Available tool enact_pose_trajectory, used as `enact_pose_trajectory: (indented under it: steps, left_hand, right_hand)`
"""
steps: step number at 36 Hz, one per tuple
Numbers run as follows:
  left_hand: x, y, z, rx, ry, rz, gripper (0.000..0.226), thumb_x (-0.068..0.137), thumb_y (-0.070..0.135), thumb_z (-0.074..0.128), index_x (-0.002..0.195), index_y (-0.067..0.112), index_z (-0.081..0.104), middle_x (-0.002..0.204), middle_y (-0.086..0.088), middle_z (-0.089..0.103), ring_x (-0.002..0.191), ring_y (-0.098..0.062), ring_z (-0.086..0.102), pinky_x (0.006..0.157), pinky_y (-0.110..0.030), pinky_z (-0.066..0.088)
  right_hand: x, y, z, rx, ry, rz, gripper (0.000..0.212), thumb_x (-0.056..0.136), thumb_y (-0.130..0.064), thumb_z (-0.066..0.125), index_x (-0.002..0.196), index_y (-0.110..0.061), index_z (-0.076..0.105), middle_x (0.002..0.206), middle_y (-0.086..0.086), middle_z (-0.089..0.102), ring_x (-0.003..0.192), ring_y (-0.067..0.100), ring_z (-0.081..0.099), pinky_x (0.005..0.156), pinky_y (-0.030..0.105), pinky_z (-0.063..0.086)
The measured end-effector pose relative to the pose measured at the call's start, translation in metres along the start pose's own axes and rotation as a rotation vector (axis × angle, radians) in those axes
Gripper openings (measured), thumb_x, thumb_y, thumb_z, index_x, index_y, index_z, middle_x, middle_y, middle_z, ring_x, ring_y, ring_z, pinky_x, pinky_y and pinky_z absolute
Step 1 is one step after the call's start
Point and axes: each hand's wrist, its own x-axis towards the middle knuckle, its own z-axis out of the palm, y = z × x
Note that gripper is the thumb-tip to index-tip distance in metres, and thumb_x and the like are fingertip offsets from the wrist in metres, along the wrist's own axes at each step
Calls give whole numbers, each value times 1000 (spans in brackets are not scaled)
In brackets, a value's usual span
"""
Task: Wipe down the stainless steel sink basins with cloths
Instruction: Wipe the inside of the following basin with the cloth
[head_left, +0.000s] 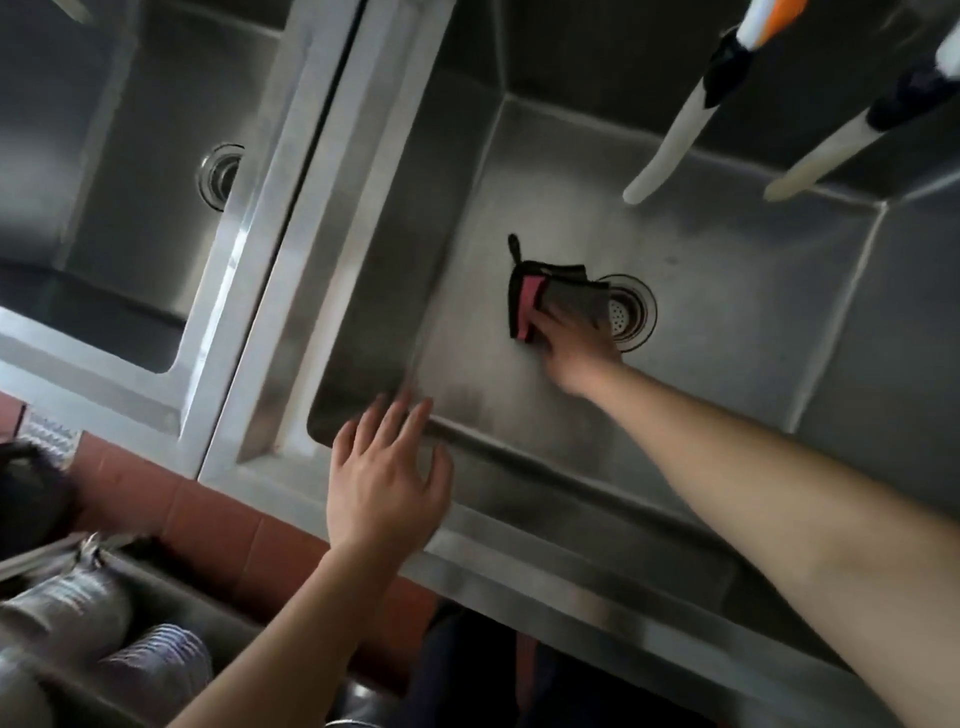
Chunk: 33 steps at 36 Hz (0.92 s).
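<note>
Steel left basin (130, 218) sits bare beside the divider. My left hand (387, 483) hovers over the right basin's (727, 291) near rim, fingers spread, holding nothing. My right hand (576, 353) presses the cloth (545, 299) flat on the basin floor, fingers on top, just left of the drain (631, 312).
</note>
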Motion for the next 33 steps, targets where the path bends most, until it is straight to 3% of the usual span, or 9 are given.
enact_pose_trajectory:
  steps: [3,8,12,15,18,22,26,30,33]
  left_hand:
    - [-3,-2,2,8,6,-14,59,92,51,40,147,30,46,154,4,44,147,-20,32,121,-45,24]
    - [-6,0,4,7,3,-11,58,92,50,45,145,27,50,149,2,51,142,-23,42,118,-45,27]
    - [-6,-3,6,1,30,11,56,89,44,54,140,23,56,145,1,55,137,-24,47,114,-45,32]
    - [0,-4,6,-1,45,37,56,88,43,52,141,24,55,146,0,55,137,-27,48,111,-48,38]
    - [-4,-9,11,-75,126,130,56,88,37,52,143,25,54,150,1,50,142,-29,42,106,-54,43]
    - [14,-7,-10,-256,340,323,60,81,18,62,141,22,55,156,-7,41,148,-31,31,111,-57,34]
    - [89,-8,-79,-194,499,187,60,92,35,52,150,31,40,163,-8,24,153,-32,16,122,-52,15]
    - [173,-32,-113,-60,446,43,58,103,47,37,157,42,17,168,-1,1,154,-30,-5,123,-47,-3]
    - [198,-43,-104,-11,387,69,56,104,49,32,157,42,14,168,1,3,155,-25,-2,124,-39,-2]
  right_hand:
    - [-4,-6,43,-141,-161,-75,62,96,-36,40,155,-33,20,164,1,17,152,29,8,119,56,10]
    - [-4,14,67,-208,29,-13,65,96,-43,31,157,-23,20,166,7,12,153,35,3,122,54,4]
    - [12,22,73,-226,-6,-4,69,94,-51,14,158,-27,8,167,6,2,153,34,-5,122,51,0]
    - [35,24,69,-247,3,5,69,97,-48,24,156,-33,-8,166,2,-12,151,29,-18,123,50,-4]
    - [59,18,50,-170,-16,8,63,101,-54,20,156,-37,-7,164,-6,-18,151,25,-21,122,45,-9]
    - [112,16,7,-141,-6,36,63,101,-57,20,157,-38,-4,165,-5,-16,151,23,-20,121,44,-8]
    - [170,0,-36,-49,7,144,63,102,-55,23,157,-38,-3,165,-5,-16,151,24,-20,122,49,-3]
    - [217,-14,-71,61,81,234,61,102,-50,23,157,-38,-2,166,-4,-14,151,28,-19,122,50,-4]
    - [233,-21,-79,94,110,280,62,102,-49,23,157,-37,-3,166,-1,-16,150,29,-21,121,50,-9]
